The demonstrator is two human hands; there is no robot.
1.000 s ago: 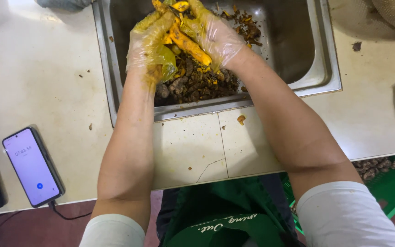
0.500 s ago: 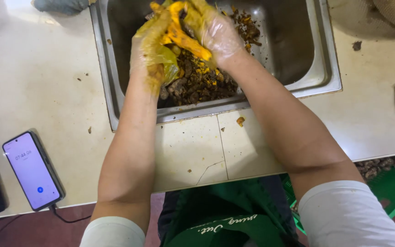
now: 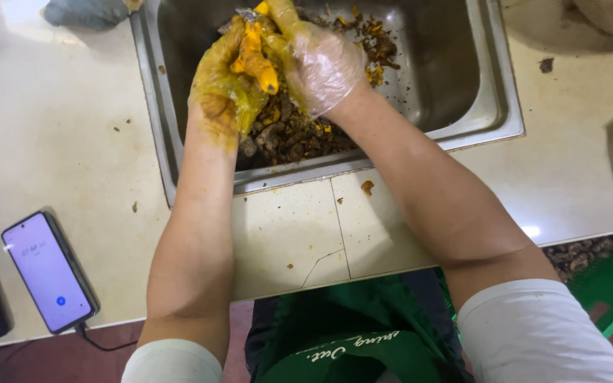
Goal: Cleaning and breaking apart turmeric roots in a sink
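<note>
An orange turmeric root (image 3: 253, 53) sits between both gloved hands above the steel sink (image 3: 491, 106). The left hand (image 3: 223, 89), its glove stained yellow, curls its fingers (image 3: 232, 39) closed around the root from the side. The right hand (image 3: 321, 64) grips the root's upper end, fingers closed. Beneath the fingers lies a heap of brown peelings (image 3: 289, 131). Well away from the fingers, a lit phone (image 3: 50, 271) rests on the pale surface (image 3: 58, 142).

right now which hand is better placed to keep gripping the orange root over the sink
Left. The left hand already wraps the orange root from below, above the sink; the right hand only meets its top end.
</note>
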